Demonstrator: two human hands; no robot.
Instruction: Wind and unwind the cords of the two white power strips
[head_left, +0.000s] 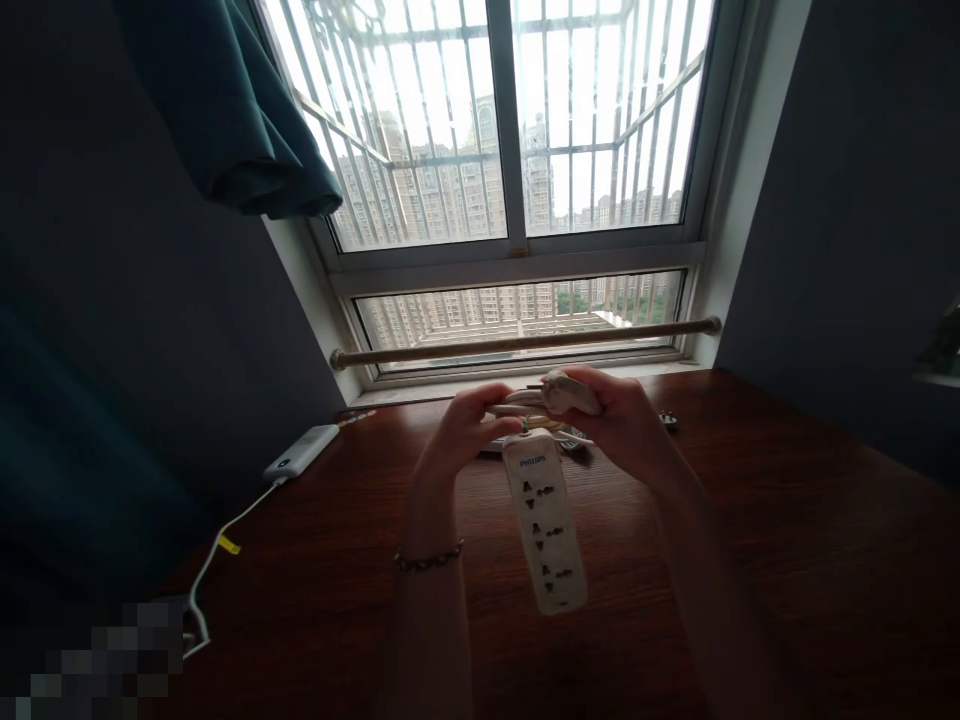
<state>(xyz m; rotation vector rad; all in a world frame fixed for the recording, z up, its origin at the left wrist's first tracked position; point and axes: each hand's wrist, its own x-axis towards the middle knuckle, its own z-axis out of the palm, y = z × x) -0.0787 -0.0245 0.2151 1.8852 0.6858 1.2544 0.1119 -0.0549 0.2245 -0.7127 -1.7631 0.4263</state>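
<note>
A white power strip (546,525) marked PHILIPS hangs below my hands, its socket face toward me and its long body slightly tilted. Its white cord (521,402) is gathered in loops above the strip. My left hand (474,425) is closed on the cord loops at the left, thumb near the strip's top end. My right hand (611,410) is closed around the plug (562,393) and the cord beside it, the prongs pointing left. Behind the strip's upper end, partly hidden by it and my hands, something dark and light lies on the wooden surface.
The brown wooden surface (337,580) reaches to the window ledge. A white box-shaped device (302,453) with a white cable (214,550) lies at the left. A small object (667,421) sits right of my right hand. A rail (525,343) crosses the window; a teal curtain (247,120) hangs upper left.
</note>
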